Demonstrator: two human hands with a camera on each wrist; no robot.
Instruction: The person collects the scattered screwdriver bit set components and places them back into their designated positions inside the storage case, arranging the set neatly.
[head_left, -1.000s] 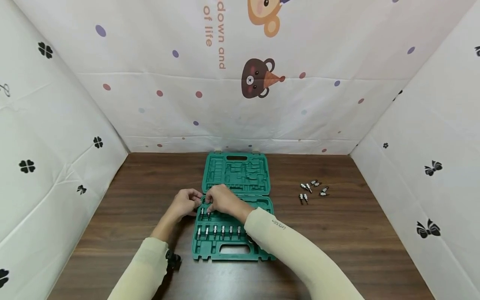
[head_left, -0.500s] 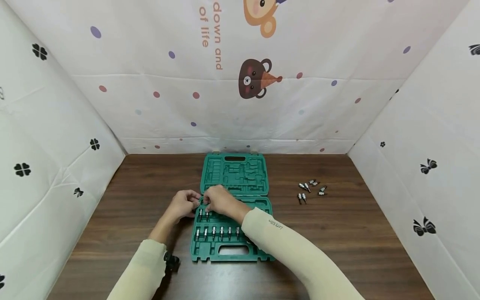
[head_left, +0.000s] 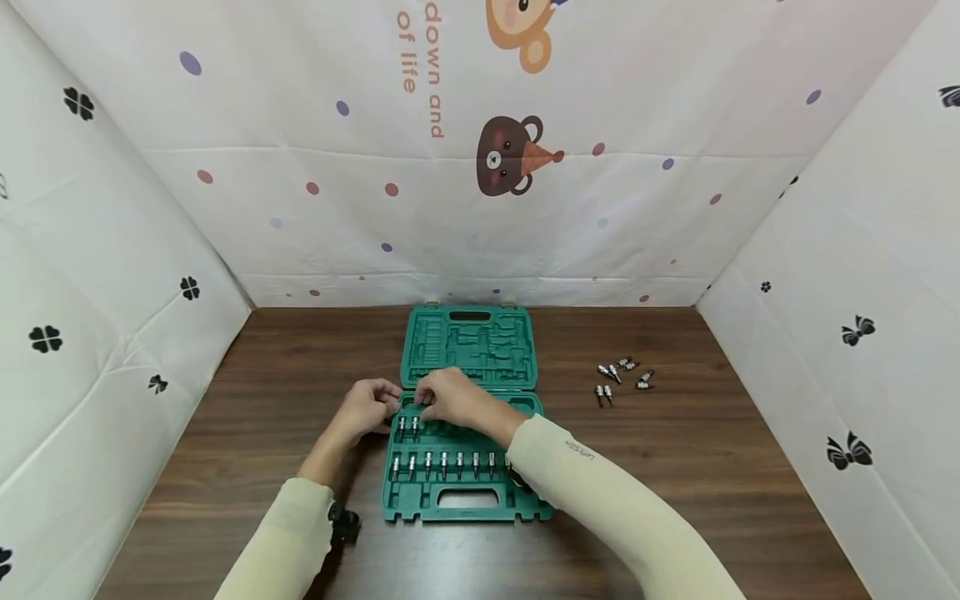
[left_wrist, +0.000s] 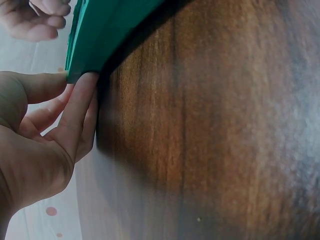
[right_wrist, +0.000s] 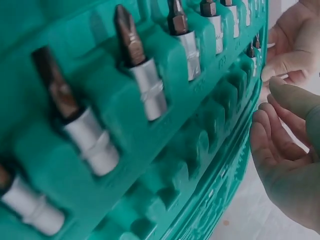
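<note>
A green tool case [head_left: 405, 498] lies unfolded on the table, its lid [head_left: 471, 342] toward the back wall. Silver socket bits with dark tips stand in it: several in the front row, like this socket bit [right_wrist: 147, 90], and a pair of socket bits [head_left: 408, 427] at the left of the back row. My left hand [left_wrist: 50, 130] pinches the case's left edge near the hinge, thumb on one side and fingers on the other. Over the back row hovers my right hand [head_left: 453, 397], fingers bent loosely; in the right wrist view nothing shows between them.
Several loose socket bits [head_left: 615, 373] lie in a small scatter on the brown wooden table [head_left: 675, 467], right of the case. Patterned white cloth walls [head_left: 330, 225] enclose the table at the back and sides.
The right hand has come off the second socket bit in the back row and shifted slightly right. That bit stays in its slot. My left hand keeps its grip on the case.
</note>
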